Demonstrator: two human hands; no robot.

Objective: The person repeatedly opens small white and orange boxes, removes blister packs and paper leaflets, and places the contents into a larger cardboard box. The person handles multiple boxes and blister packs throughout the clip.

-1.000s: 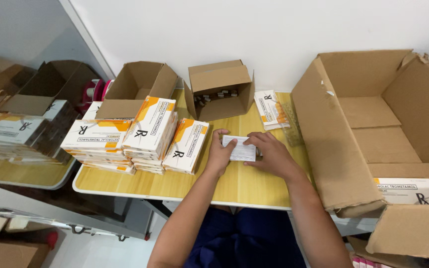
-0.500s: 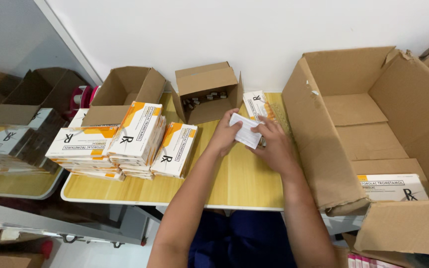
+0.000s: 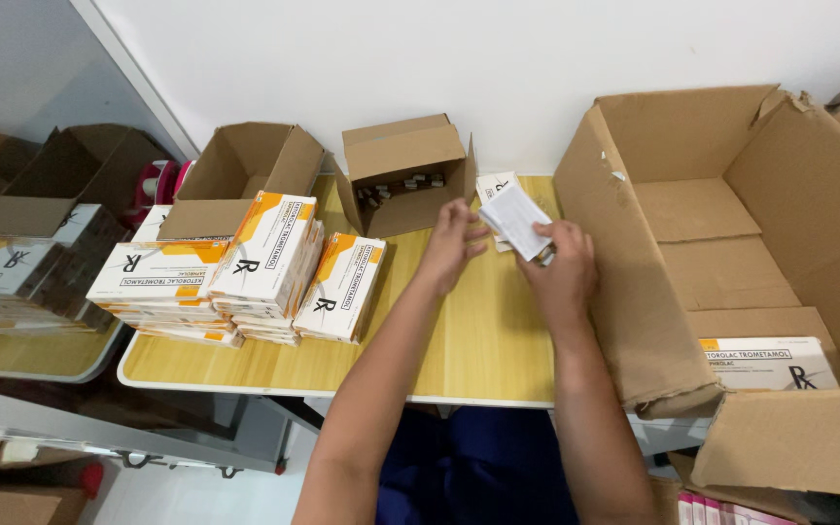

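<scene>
Just right of the frame's centre, the right hand pinches a small folded white paper leaflet above the yellow wooden desk; the left hand hovers beside it, fingers spread. A loose pinch could drop the leaflet. Counted: three open brown cardboard boxes on the desk, and three stacks of white-and-orange cartons at centre left.

Bare tabletop is left open below the hands — flanked by stacked white-and-orange cartons to the left, large cardboard box to the right; small open box blocks the rear.
</scene>
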